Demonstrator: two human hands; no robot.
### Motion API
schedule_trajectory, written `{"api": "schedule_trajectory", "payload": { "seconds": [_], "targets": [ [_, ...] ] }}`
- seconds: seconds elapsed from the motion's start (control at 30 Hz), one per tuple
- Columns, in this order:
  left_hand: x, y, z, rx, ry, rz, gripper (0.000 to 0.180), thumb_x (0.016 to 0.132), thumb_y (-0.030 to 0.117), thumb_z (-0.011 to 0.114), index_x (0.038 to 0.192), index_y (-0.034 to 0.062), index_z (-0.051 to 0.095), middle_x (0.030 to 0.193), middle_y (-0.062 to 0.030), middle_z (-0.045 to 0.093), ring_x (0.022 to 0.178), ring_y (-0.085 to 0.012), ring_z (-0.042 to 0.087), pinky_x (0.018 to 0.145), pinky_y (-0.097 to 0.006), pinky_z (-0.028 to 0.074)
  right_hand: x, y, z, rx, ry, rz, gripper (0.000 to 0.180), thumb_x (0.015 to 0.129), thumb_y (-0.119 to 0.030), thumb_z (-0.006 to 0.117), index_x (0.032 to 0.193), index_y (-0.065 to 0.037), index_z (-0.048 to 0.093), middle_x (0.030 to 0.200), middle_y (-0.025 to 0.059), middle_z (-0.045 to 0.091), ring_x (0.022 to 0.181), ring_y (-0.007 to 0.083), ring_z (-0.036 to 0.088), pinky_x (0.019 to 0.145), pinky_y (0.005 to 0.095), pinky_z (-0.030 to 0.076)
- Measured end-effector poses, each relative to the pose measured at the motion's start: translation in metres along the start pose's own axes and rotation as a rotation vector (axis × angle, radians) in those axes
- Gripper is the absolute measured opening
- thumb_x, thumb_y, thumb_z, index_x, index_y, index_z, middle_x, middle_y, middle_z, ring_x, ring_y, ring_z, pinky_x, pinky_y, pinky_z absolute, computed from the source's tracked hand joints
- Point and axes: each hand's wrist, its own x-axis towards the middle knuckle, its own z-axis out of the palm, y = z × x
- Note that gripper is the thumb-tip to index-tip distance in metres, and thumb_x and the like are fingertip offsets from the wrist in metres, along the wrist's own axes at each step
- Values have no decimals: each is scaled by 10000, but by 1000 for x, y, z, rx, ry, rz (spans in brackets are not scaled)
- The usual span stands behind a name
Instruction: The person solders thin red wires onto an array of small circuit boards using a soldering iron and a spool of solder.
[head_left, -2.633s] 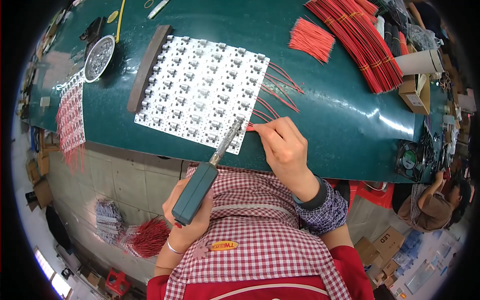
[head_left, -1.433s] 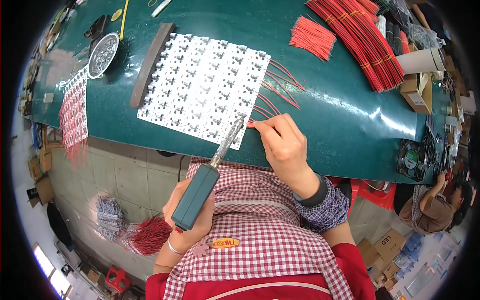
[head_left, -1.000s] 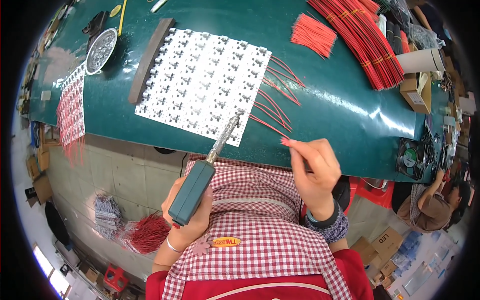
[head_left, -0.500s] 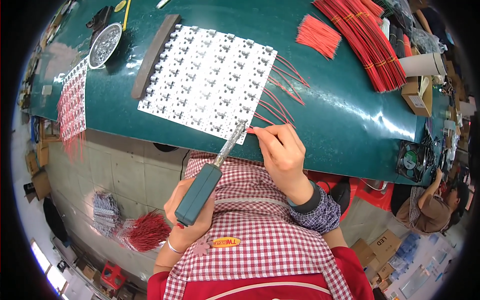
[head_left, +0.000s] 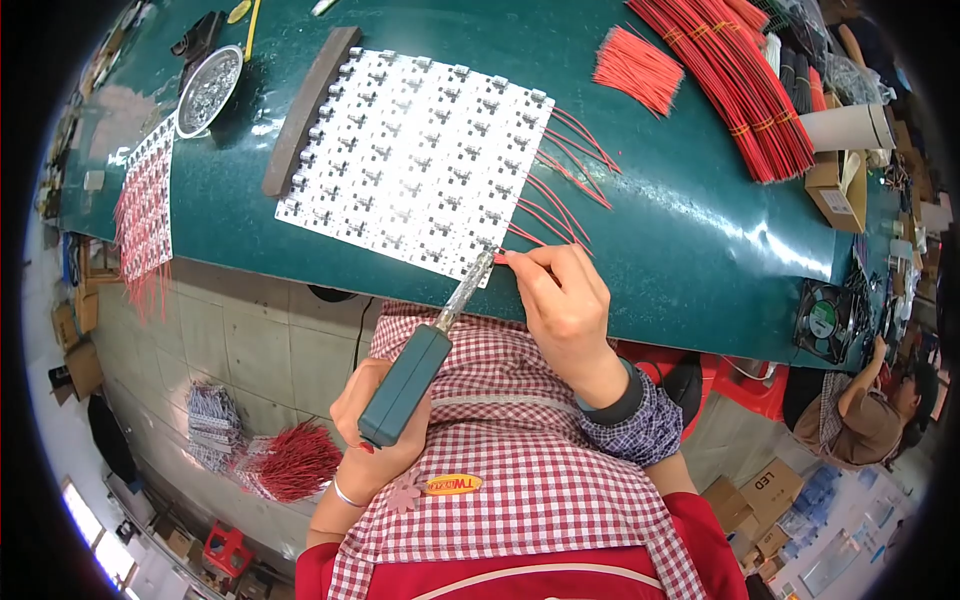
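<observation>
A green-handled soldering iron (head_left: pixel 405 385) is gripped in my left hand (head_left: pixel 375 420), fingers wrapped round it. Its metal barrel slants up and right, the tip meeting the lower right edge of a white circuit board panel (head_left: pixel 390 215) dotted with small black parts. My right hand (head_left: pixel 565 305) pinches a short red wire (head_left: pixel 501 258) between thumb and forefinger, its end beside the iron's tip. Several red wires (head_left: pixel 555 205) stick out from the panel's right edge above that hand. Whether they are all joined to the panel is too small to tell.
A dark bar (head_left: pixel 310 115) lies along the panel's left edge. Farther left are a metal bowl (head_left: pixel 210 92) and a second panel covered with red wires (head_left: pixel 147 205). Red wire bundles (head_left: pixel 735 85) lie at the far right. A small fan (head_left: pixel 822 322) stands near the right edge.
The iron's tip has shifted slightly right and down toward the pinched wire, and its handle has moved a little right. My right hand has barely moved.
</observation>
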Motion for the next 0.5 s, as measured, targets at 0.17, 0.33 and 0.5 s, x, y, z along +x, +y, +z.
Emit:
{"api": "schedule_trajectory", "payload": {
  "seconds": [0.17, 0.33, 0.5],
  "targets": [
    [-3, -3, 2, 42, 49, 99, 176, 713, -98, 739, 869, -42, 681, 825, -124, 637, 674, -259, 660, 591, -315, 533, -1, 0, 0, 2, 0, -2, 254, 734, 56, 737, 985, 25, 709, 841, 82, 594, 722, 227, 580, 581, 332, 496],
    [-12, -4, -1, 67, 108, 47, 224, 712, -95, 743, 926, -48, 698, 904, -154, 675, 723, -287, 694, 612, -325, 558, -1, -2, 0, 3, 0, 6, 252, 740, 59, 733, 988, 25, 706, 840, 84, 594, 722, 231, 581, 585, 334, 498],
    [-14, -7, 0, 65, 89, 47, 240, 718, -86, 756, 949, -50, 701, 943, -168, 689, 776, -299, 712, 654, -331, 574, -3, 0, 2, 35, 31, 11, 252, 741, 69, 734, 985, 13, 709, 853, 82, 606, 737, 233, 592, 586, 337, 494]
  ]
}}
